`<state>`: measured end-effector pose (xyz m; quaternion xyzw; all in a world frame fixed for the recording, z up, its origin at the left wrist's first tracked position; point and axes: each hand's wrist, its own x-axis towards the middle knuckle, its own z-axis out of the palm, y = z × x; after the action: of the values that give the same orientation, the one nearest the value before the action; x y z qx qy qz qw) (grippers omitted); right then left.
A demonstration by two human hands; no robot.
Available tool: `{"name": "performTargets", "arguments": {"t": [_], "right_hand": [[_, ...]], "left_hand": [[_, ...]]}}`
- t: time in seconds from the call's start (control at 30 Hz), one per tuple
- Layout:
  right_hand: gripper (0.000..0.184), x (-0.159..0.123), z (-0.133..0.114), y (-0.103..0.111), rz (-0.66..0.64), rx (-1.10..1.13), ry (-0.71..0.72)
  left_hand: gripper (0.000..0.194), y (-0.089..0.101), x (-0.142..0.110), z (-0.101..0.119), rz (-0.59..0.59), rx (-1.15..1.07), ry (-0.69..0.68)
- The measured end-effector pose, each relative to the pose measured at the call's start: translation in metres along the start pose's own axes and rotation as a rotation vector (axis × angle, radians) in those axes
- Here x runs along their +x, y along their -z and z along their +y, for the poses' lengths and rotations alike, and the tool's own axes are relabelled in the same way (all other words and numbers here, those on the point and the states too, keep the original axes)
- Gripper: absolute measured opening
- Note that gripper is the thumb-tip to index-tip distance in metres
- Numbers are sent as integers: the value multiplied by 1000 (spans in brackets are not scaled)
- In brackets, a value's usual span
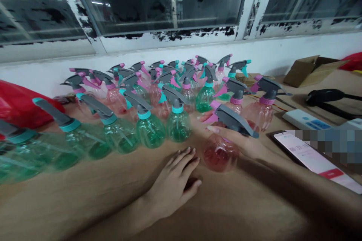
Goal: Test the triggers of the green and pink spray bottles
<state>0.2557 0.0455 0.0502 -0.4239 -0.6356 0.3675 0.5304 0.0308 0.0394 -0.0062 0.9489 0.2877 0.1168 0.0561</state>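
Observation:
My right hand [240, 139] is wrapped round the neck of a pink spray bottle [220, 152] with a grey head and pink trigger, which stands on the brown table [113, 196]. Beside it, my left hand [175, 184] rests flat on the table with fingers stretched out, holding nothing, just left of that bottle. Behind them stand several green spray bottles [178, 122] with teal collars and several pink spray bottles [261, 111], packed in rows up to the white wall.
A phone [308, 156] with a lit screen lies at the right, a white device [307, 119] and a black tool [325, 96] behind it. An open cardboard box [311, 69] sits at the back right. A red bag [19, 105] lies at the left.

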Motion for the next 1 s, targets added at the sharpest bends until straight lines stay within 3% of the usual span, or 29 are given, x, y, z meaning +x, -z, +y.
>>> {"name": "performTargets", "arguments": {"t": [0.37,0.73,1.0], "right_hand": [[17,-8,24,10,81,2,-154],[32,-13,-7,-4,-62,33,-124],[37,-13,-3,-3,-84,50,-119]], "left_hand": [[45,0,1,3,-16,31,-15],[47,-4,-1,0,11,52,-27],[48,-4,0,0,9,72,-34]]}}
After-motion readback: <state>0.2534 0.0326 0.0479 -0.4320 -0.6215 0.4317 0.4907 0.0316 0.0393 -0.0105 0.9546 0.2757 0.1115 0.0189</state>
